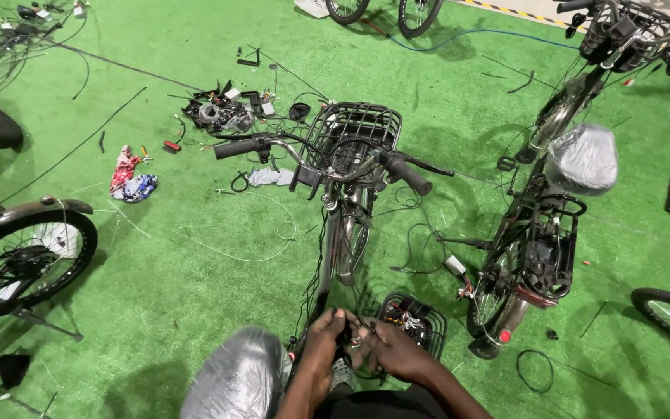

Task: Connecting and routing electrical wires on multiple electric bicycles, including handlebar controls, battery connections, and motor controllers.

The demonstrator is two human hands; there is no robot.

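both hands point(354, 349) on black wiring point(348, 335) low on a bicycle frame point(327, 264), beside a plastic-wrapped saddle point(238, 380)

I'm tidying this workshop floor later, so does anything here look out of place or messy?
Yes. Loose cables trail across the green floor, and a heap of small parts lies beyond the bicycle. A crumpled rag lies left of it. Wires hang unconnected where the left hand and right hand work.

Both hands point(358, 349) hide the small part they pinch; the wrapped saddle point(238, 380) is cut off below.
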